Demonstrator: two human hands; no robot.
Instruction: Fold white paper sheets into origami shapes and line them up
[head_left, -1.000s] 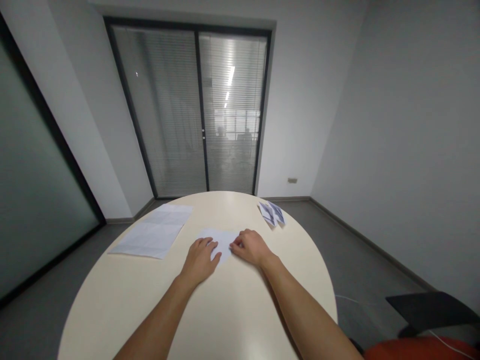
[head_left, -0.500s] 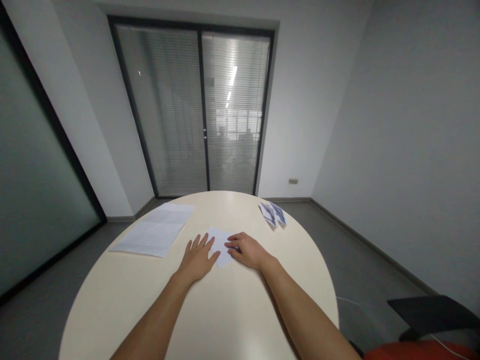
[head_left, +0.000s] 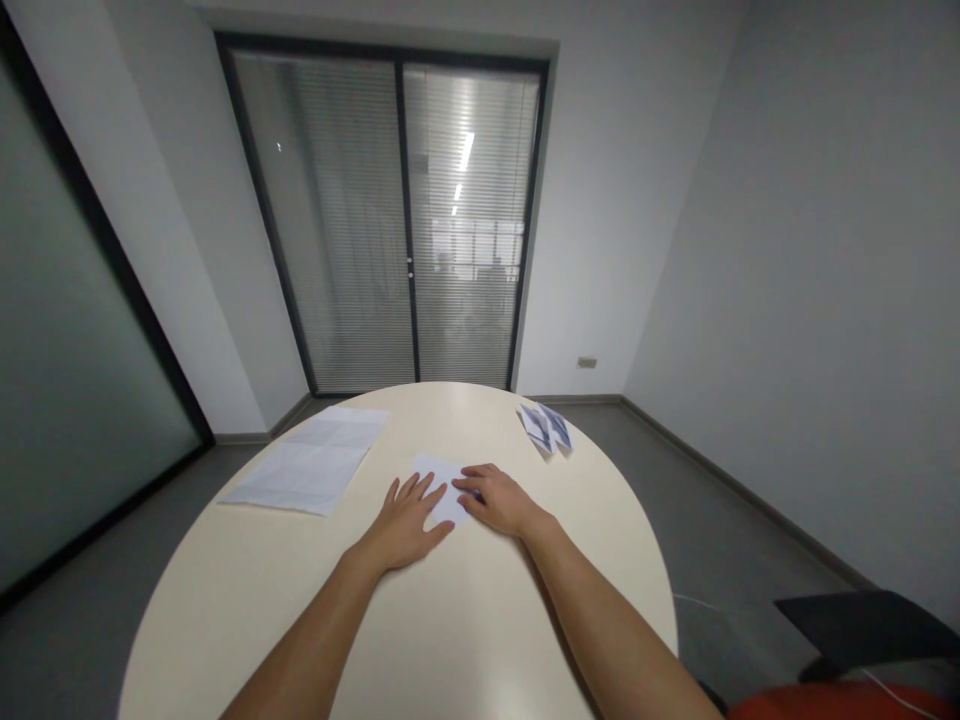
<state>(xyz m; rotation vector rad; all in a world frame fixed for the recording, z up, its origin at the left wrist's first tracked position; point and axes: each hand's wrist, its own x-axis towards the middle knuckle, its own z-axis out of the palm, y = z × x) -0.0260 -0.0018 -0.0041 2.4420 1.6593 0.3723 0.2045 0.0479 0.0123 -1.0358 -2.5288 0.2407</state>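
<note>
A small piece of white paper (head_left: 441, 467) lies on the round table, partly covered by both hands. My left hand (head_left: 406, 524) rests on its left side, palm down and open, with the fingers spread. From the right, my right hand (head_left: 501, 500) touches the paper with its fingertips. Its fingers are slightly bent and apart, and a bit of dark print shows beneath them. Neither hand grips anything.
A large creased white sheet (head_left: 311, 462) lies at the table's left. Near the far right edge stands a folded printed paper (head_left: 546, 430). The cream table (head_left: 420, 640) has a rounded edge. A black and red chair (head_left: 870, 625) is at lower right.
My left hand has slid slightly to the right over the paper, and its thumb and fingers have spread. My right hand has barely shifted.
</note>
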